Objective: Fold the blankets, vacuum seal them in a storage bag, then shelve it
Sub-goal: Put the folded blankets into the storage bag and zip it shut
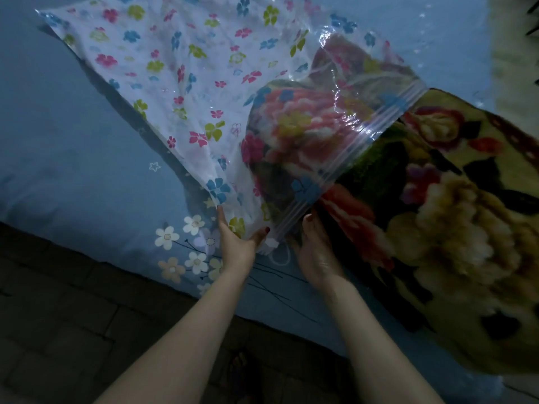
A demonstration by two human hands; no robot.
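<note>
I have the storage bag [186, 83] lifted off the bed [58, 141], its mouth turned toward the folded blanket [452, 228]. The bag is clear plastic printed with small pink, blue and green flowers, and its far end stretches away from the blanket, across the bed, with one corner raised. The zip strip [364, 150] runs as a band of pale ridges across the bag's open end, slanting over the blanket's near edge.

My left hand [236, 243] is at the corner of the bag's mouth farthest from the blanket. Its grip is clamped on the plastic: the thumb presses the outer face of the sheet while the fingers go up behind it, mostly hidden by the bag. My right hand [315, 258] is just beside the blanket, at the end of the zip strip. The thumb lies against the strip, and the fingers reach in under the plastic toward the blanket; I cannot tell whether that grip is closed on the bag's edge or on the blanket itself.

The blanket is thick and fuzzy, patterned with big pink, red and cream flowers on dark green. One end is already inside the bag, showing through the clear plastic; the rest lies outside on the bed, spreading away from the bag's mouth. The bed is covered by a blue sheet printed with white flowers near my left hand. A dark floor [73, 316] lies below the bed's edge, on the side away from the blanket.
</note>
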